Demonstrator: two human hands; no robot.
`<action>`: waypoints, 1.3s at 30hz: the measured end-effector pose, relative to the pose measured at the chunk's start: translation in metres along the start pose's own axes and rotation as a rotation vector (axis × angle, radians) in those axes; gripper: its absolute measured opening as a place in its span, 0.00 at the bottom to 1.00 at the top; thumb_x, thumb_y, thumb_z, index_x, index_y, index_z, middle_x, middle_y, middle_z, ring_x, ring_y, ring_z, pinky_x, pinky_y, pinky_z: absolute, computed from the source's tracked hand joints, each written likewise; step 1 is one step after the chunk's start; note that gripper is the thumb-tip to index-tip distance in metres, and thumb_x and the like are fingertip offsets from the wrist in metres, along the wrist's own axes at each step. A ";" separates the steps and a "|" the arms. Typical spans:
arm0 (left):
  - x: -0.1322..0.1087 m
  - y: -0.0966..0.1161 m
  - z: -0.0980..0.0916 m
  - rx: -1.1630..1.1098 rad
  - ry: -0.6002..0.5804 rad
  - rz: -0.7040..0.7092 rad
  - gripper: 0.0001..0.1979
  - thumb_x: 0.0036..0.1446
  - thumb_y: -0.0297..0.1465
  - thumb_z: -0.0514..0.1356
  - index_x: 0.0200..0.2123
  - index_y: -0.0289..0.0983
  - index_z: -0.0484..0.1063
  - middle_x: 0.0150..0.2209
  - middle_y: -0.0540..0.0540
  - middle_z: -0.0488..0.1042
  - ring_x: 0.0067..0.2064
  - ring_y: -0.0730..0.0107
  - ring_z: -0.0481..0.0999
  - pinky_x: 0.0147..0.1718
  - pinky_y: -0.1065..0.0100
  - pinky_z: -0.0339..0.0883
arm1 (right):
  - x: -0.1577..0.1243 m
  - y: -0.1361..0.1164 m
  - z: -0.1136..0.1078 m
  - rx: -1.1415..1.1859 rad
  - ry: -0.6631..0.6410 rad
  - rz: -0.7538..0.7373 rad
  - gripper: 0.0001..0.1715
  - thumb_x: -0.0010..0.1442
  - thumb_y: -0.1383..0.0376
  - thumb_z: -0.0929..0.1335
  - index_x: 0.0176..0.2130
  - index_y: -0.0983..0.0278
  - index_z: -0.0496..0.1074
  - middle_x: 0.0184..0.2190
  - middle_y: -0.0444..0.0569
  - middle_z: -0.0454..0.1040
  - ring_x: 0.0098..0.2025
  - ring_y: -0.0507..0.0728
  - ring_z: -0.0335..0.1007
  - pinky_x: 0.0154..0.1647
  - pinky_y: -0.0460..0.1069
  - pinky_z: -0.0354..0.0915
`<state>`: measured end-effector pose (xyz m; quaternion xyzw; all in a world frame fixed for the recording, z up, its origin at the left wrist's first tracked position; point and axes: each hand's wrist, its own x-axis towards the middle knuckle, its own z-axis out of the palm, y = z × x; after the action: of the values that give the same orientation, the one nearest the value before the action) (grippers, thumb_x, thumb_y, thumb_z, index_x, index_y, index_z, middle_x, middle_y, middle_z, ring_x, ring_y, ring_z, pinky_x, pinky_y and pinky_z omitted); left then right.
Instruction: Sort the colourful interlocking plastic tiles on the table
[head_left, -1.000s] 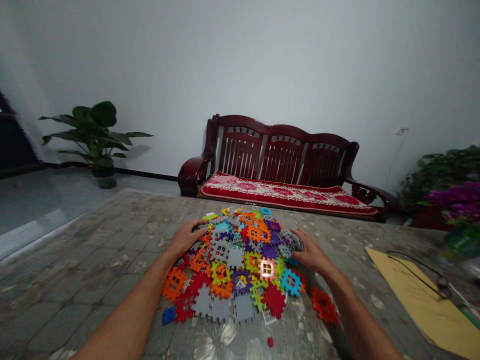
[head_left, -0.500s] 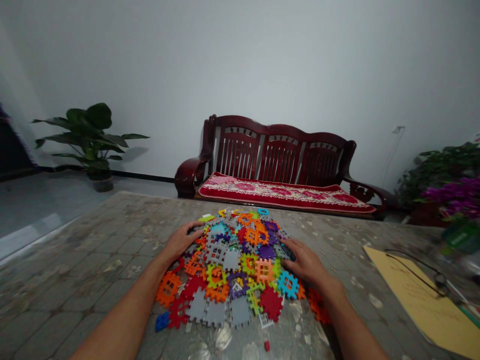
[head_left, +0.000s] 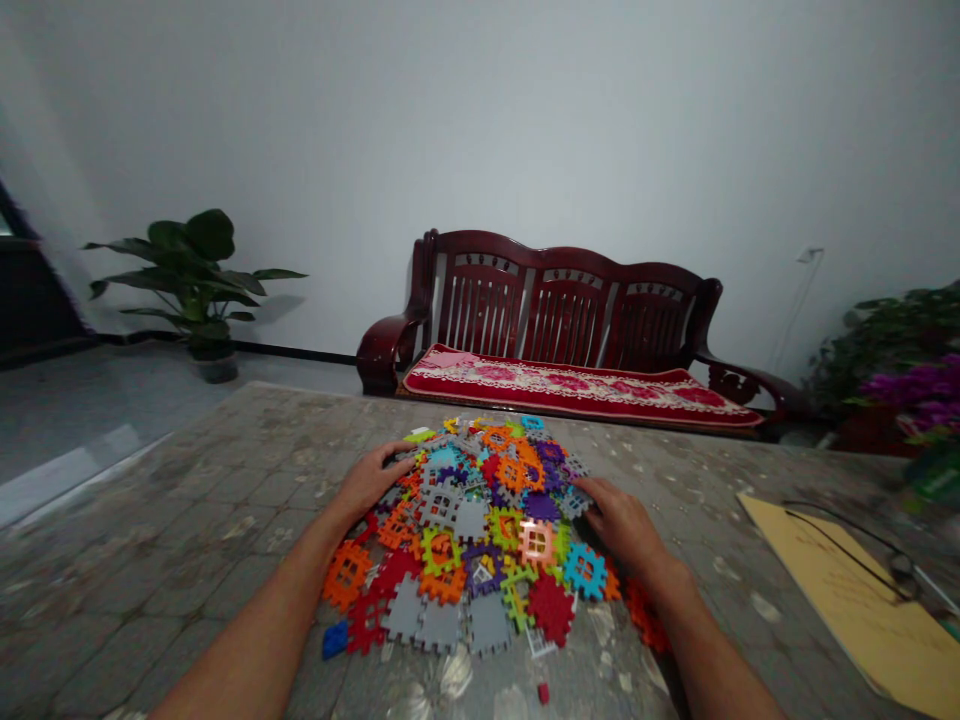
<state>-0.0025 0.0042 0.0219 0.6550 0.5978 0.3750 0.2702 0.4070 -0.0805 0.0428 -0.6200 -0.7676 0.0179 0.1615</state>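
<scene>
A heap of flat interlocking plastic tiles [head_left: 480, 520] in orange, grey, red, purple, blue and green lies on the patterned table [head_left: 225, 500]. My left hand [head_left: 370, 478] rests on the heap's left edge, fingers spread flat over the tiles. On the heap's right edge my right hand [head_left: 621, 520] lies with its fingers stretched against the tiles. Neither hand lifts a piece. A small blue block [head_left: 336, 638] and a tiny red piece [head_left: 542, 692] sit loose at the near side.
A yellow envelope [head_left: 855, 600] with a black cord lies at the right. Behind the table stand a dark wooden bench [head_left: 555, 320] with a red cushion, a potted plant [head_left: 191, 285] at left and purple flowers [head_left: 919, 385] at right.
My right hand has slid a little inward along the heap's right edge. My left hand stays where it was. The view has shifted slightly.
</scene>
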 end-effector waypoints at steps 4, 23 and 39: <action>-0.002 0.004 -0.001 -0.018 0.012 -0.003 0.24 0.47 0.47 0.61 0.45 0.42 0.78 0.48 0.43 0.80 0.50 0.54 0.77 0.54 0.56 0.67 | 0.002 0.007 0.002 0.156 0.132 0.100 0.23 0.55 0.68 0.61 0.48 0.62 0.76 0.45 0.52 0.79 0.47 0.60 0.75 0.51 0.53 0.67; -0.001 0.002 -0.001 -0.008 -0.016 -0.024 0.26 0.48 0.48 0.61 0.47 0.40 0.77 0.50 0.43 0.79 0.51 0.54 0.76 0.55 0.56 0.66 | 0.015 -0.021 -0.013 1.031 0.222 0.303 0.35 0.59 0.50 0.63 0.61 0.60 0.63 0.60 0.57 0.67 0.60 0.67 0.65 0.52 0.60 0.70; -0.001 0.002 -0.001 0.019 -0.010 -0.025 0.26 0.48 0.47 0.60 0.48 0.40 0.77 0.48 0.43 0.79 0.49 0.55 0.77 0.53 0.57 0.68 | 0.005 0.002 0.011 -0.006 -0.052 0.175 0.30 0.55 0.64 0.66 0.57 0.63 0.70 0.54 0.54 0.74 0.57 0.61 0.67 0.59 0.52 0.59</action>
<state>-0.0019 0.0031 0.0241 0.6519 0.6081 0.3627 0.2717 0.4054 -0.0736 0.0333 -0.6845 -0.7144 0.0458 0.1375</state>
